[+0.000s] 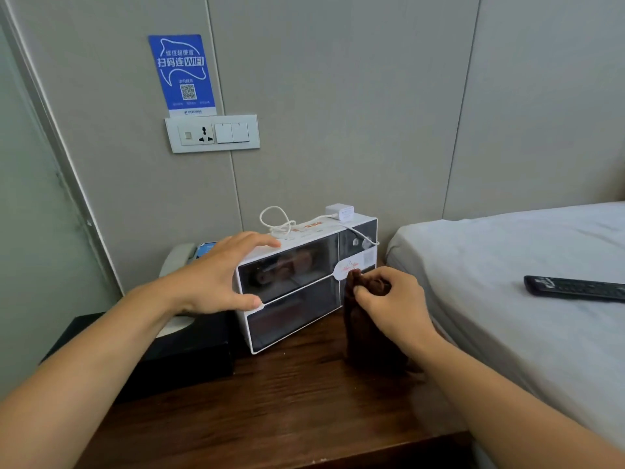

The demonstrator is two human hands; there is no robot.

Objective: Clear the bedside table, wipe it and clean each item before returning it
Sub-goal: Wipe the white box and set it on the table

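Note:
A white box with dark glass fronts (297,299) stands on the dark wooden bedside table (270,407). A white charger and coiled cable (339,212) lie on its top. My left hand (220,275) spans the box's left end, fingers straight on the top edge and thumb against the front. My right hand (392,299) grips a dark brown cloth (363,336) bunched against the box's right front; the cloth hangs down to the tabletop.
A black tissue box (189,353) sits left of the white box, with a telephone (179,257) behind it. A bed (507,265) lies to the right with a black remote (575,288) on it. A wall socket and switches (213,133) are above.

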